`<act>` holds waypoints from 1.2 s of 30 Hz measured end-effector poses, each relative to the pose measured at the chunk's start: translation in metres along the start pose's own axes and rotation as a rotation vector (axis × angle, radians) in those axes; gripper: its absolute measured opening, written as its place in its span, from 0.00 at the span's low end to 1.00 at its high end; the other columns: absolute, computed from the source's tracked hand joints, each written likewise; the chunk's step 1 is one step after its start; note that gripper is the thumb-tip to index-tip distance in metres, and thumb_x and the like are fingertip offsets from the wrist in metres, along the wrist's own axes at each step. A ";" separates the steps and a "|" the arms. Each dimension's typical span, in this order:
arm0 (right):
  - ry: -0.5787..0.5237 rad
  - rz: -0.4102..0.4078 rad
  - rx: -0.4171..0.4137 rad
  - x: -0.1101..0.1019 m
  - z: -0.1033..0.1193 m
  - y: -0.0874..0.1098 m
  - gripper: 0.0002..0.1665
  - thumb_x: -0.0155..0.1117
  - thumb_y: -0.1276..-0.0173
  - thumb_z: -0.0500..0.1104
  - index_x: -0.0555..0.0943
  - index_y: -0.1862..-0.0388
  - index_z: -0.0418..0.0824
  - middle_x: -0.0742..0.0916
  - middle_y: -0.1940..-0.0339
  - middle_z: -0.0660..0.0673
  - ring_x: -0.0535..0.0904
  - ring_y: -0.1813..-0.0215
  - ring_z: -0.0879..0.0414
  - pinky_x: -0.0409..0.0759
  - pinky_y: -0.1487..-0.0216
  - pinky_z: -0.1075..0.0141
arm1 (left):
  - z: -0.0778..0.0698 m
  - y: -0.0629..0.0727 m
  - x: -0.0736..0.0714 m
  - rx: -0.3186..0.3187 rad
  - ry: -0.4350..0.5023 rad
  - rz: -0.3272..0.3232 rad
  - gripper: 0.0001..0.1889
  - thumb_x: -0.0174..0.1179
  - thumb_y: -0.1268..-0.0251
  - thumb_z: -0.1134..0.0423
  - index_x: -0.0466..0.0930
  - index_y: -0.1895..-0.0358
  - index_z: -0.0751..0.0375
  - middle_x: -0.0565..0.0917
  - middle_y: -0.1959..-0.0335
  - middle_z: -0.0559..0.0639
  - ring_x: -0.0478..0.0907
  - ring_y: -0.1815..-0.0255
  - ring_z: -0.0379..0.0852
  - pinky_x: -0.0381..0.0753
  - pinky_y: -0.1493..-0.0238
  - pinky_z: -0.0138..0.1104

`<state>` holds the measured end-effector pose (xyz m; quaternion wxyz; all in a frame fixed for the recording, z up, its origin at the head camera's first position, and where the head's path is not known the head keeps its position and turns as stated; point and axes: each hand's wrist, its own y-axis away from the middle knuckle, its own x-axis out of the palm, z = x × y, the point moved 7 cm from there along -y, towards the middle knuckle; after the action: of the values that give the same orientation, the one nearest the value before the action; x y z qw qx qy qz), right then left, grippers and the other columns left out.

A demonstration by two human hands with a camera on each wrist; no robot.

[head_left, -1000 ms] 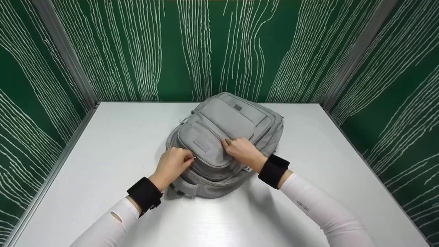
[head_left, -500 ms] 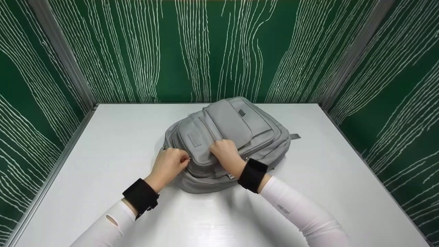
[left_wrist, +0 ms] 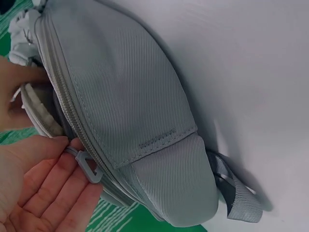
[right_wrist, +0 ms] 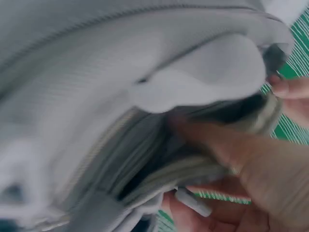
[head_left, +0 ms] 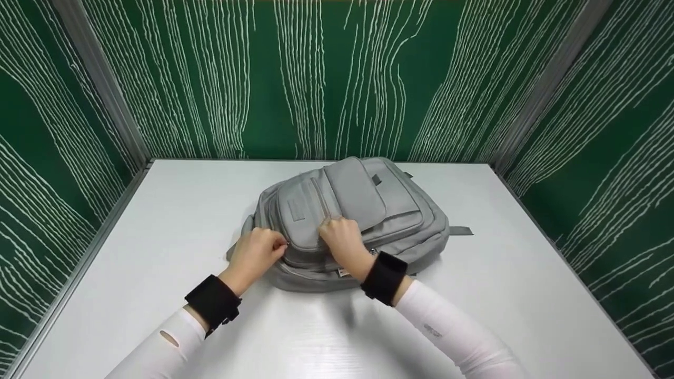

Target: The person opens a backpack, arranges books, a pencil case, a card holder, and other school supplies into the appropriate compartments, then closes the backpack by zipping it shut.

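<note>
A grey backpack (head_left: 363, 195) lies front-up on the white table, tilted to the right in the head view. My left hand (head_left: 255, 252) pinches a zipper pull at the lower edge of its front pocket (head_left: 305, 210). In the left wrist view, the grey plastic zipper pull (left_wrist: 88, 166) sticks out below the thumb and forefinger. My right hand (head_left: 345, 247) grips the same pocket's edge. The pocket's opening (right_wrist: 159, 154) gapes in the right wrist view, with the blurred right thumb inside it and the fingers underneath. The pocket's contents are hidden.
A webbing strap (head_left: 461, 230) sticks out on the backpack's right, and another strap loop (left_wrist: 241, 198) lies on the table (head_left: 526, 295). Green walls (head_left: 358, 79) with white lines stand behind and at both sides, joined by grey metal posts (head_left: 547, 79).
The backpack has turned clockwise, and its strap now shows at right. My right hand has shifted left and the left hand slightly left, both staying on the front pocket.
</note>
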<state>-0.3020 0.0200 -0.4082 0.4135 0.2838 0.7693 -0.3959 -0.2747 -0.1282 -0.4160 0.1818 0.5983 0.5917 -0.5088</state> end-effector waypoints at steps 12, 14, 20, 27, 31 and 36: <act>-0.334 0.284 -0.133 0.025 -0.132 0.028 0.72 0.83 0.57 0.67 0.58 0.16 0.51 0.58 0.15 0.33 0.56 0.18 0.27 0.53 0.21 0.28 | 0.004 -0.001 0.004 -0.021 0.031 0.022 0.02 0.70 0.40 0.70 0.92 0.68 0.62 0.91 0.72 0.53 0.87 0.72 0.48 0.87 0.68 0.43; -0.362 0.297 -0.135 0.035 -0.149 0.034 0.70 0.84 0.56 0.64 0.59 0.17 0.52 0.59 0.15 0.33 0.57 0.19 0.25 0.55 0.22 0.27 | 0.005 -0.001 0.005 -0.019 0.030 0.025 0.02 0.70 0.39 0.70 0.92 0.68 0.62 0.91 0.72 0.53 0.87 0.72 0.48 0.87 0.68 0.42; -0.425 0.282 -0.145 0.050 -0.161 0.041 0.64 0.82 0.49 0.62 0.60 0.17 0.53 0.67 0.18 0.34 0.70 0.25 0.27 0.75 0.30 0.35 | 0.004 -0.003 0.005 -0.017 0.026 0.020 0.02 0.71 0.39 0.69 0.92 0.69 0.61 0.91 0.73 0.51 0.87 0.72 0.47 0.87 0.69 0.43; -0.348 0.163 -0.158 0.043 -0.152 0.047 0.59 0.83 0.49 0.58 0.66 0.20 0.46 0.90 0.50 0.33 0.88 0.65 0.40 0.88 0.60 0.45 | -0.001 -0.005 0.003 0.014 0.003 -0.005 0.03 0.70 0.40 0.69 0.92 0.69 0.59 0.92 0.72 0.52 0.89 0.70 0.50 0.88 0.64 0.46; -0.277 0.102 -0.192 0.038 -0.143 0.051 0.54 0.82 0.47 0.57 0.70 0.24 0.40 0.86 0.79 0.40 0.79 0.80 0.49 0.82 0.78 0.53 | -0.001 -0.004 0.005 0.013 0.001 0.006 0.02 0.70 0.40 0.68 0.92 0.69 0.59 0.92 0.72 0.52 0.89 0.69 0.51 0.88 0.64 0.46; -0.240 0.101 -0.178 0.036 -0.135 0.055 0.51 0.80 0.44 0.56 0.72 0.26 0.37 0.77 0.88 0.46 0.69 0.86 0.54 0.73 0.85 0.59 | -0.001 -0.003 0.005 0.012 0.006 0.008 0.02 0.70 0.39 0.69 0.91 0.68 0.61 0.92 0.71 0.53 0.89 0.70 0.51 0.88 0.64 0.45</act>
<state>-0.3338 0.1666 -0.4135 0.5451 0.2350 0.7313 -0.3360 -0.2786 -0.1241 -0.4186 0.1783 0.6034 0.5868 -0.5098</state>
